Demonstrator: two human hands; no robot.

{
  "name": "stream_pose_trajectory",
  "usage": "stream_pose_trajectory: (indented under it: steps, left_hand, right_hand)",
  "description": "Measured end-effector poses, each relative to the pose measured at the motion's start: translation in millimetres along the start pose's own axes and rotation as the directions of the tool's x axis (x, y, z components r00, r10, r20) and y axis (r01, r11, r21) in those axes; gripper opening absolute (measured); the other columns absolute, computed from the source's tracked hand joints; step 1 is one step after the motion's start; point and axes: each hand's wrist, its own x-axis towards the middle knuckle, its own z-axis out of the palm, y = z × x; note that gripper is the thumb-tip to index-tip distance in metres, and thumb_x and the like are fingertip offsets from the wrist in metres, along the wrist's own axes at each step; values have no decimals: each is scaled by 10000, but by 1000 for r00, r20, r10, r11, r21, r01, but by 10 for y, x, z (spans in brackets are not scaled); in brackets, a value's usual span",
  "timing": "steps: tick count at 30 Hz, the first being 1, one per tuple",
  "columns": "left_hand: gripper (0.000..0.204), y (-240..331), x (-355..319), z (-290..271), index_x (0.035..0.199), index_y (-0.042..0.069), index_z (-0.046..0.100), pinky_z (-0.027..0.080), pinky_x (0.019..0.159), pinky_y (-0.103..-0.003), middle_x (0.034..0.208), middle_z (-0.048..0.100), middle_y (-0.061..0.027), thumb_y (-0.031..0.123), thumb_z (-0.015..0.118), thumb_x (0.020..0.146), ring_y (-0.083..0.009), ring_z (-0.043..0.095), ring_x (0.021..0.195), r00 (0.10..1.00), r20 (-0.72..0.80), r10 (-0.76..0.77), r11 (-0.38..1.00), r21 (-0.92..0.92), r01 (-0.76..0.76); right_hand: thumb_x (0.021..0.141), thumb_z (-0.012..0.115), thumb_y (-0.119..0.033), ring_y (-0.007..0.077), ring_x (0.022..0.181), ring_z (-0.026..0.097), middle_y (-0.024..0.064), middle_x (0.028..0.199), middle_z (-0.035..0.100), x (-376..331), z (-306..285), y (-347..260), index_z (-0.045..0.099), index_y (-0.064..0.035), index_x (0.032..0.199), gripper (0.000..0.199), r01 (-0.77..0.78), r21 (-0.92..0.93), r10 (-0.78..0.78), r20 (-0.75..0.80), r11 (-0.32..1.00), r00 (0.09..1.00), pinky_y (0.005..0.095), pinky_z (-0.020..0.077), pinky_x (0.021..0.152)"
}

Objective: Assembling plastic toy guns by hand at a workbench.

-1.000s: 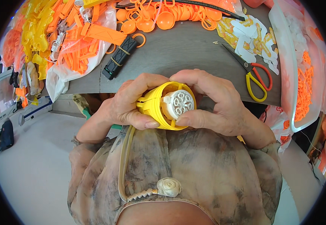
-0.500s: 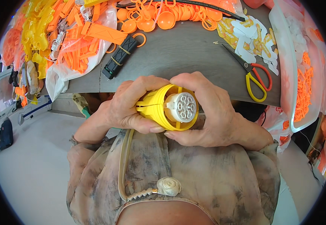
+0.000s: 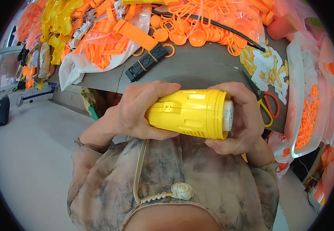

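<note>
A yellow plastic housing, shaped like a stubby flashlight body (image 3: 192,113), lies sideways between my two hands, just off the table's front edge. My left hand (image 3: 138,111) wraps its narrower left end, thumb below and fingers above. At the wide right end, my right hand (image 3: 244,117) curls round the rim with fingers on top and thumb underneath. A white round insert (image 3: 228,115) pokes out of that end toward my right palm; its front face is mostly turned away. Slots and a small raised catch show on the yellow side.
On the grey table (image 3: 209,69) lie a black rubber-banded block (image 3: 147,63), scissors (image 3: 265,98) with red and yellow handles, and white and yellow labels (image 3: 267,69). Orange scoops (image 3: 197,37) and bagged orange parts (image 3: 105,46) line the back. A bin (image 3: 294,127) of orange pieces stands right.
The yellow housing has turned from showing its open end with the white insert to lying side-on, that end now facing right. My right hand has shifted right along with it.
</note>
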Motion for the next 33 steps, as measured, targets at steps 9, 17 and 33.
stream_pose_trajectory:
  steps: [9,17,33]
  left_hand:
    - [568,-116,26,-8,1015,-80,519,482,516,-315,824,604,-168,155,738,546,-261,605,629,985,-65,160,977,152,-149]
    - [600,-116,120,-134,1032,-75,528,480,514,-324,847,600,-161,175,721,523,-260,594,612,970,2,241,946,221,-236]
    - [475,-355,251,123,915,-71,567,464,698,-314,874,601,-198,346,346,968,-233,582,770,754,-650,-95,878,-412,-245]
  right_hand:
    - [594,794,-149,221,1042,489,174,1150,470,31,13,-27,374,43,1225,782,-178,44,179,-19,983,984,329,384,895]
    - [557,827,-158,296,907,560,185,1044,544,96,29,4,439,20,1172,749,9,-189,-21,-61,982,998,343,459,778]
    - [655,768,-228,280,1003,521,230,1153,456,142,289,42,326,75,1240,794,115,-400,-222,-233,909,947,368,432,857]
